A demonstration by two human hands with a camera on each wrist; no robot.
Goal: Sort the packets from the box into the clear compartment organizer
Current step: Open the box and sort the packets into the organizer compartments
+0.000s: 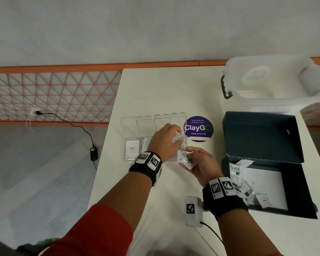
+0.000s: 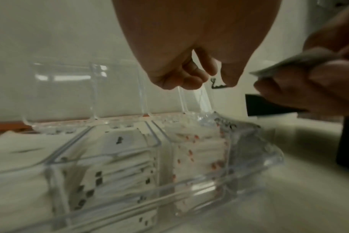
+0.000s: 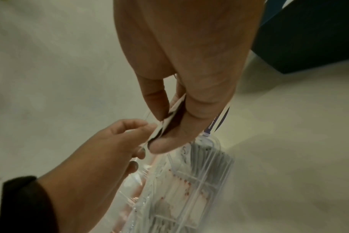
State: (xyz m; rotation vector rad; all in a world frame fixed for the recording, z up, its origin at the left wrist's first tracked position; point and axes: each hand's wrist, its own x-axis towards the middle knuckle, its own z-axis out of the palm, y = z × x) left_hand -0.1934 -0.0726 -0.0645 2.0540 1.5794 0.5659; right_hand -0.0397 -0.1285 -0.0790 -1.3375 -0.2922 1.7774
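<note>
The clear compartment organizer point(image 1: 132, 156) lies mid-table with its lids point(image 1: 144, 124) flipped up, and white packets stand in its compartments point(image 2: 118, 157). My left hand point(image 1: 175, 133) hovers over its right end, fingers curled at the top edge of one clear lid point(image 2: 197, 97). Just in front, my right hand point(image 1: 187, 154) pinches a small stack of white Stevia packets point(image 1: 184, 157) between thumb and fingers point(image 3: 155, 100), right beside the left fingertips point(image 3: 133, 124). The dark box point(image 1: 303, 182) stands open to the right with several loose packets point(image 1: 236, 169) inside.
A translucent lidded storage bin point(image 1: 273, 80) sits at the back right. A purple ClayGo sticker point(image 1: 199, 128) lies between organizer and box. A white tagged device point(image 1: 193, 211) with a cable rests near my right wrist. The table's left edge point(image 1: 107, 145) drops to the floor.
</note>
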